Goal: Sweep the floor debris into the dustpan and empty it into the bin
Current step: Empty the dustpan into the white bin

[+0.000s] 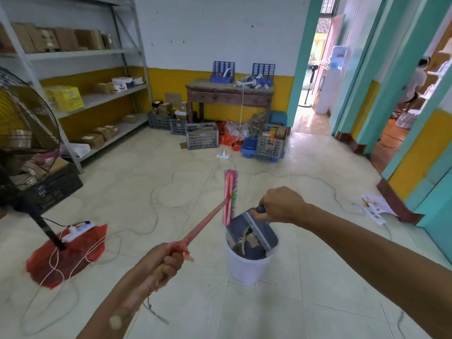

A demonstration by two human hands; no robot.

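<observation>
My right hand [281, 205] grips the dark handle of a grey-blue dustpan [252, 237]. The pan is tipped mouth-down inside a white bin [247, 267] that stands on the tiled floor in front of me. Green and brown debris [245, 237] lies in the pan over the bin's opening. My left hand [162, 261] is closed around the long pink broom handle [203, 227]. The pink broom head [230, 195], with purple and green bristles, is lifted off the floor just left of and behind the bin.
A black standing fan [27, 133] on a red mat [67, 255] with a power strip is at the left. Cables trail across the floor. Metal shelves of boxes line the left wall. Crates and a wooden table stand at the back. Papers [378, 207] lie by the right doorway, where a person stands.
</observation>
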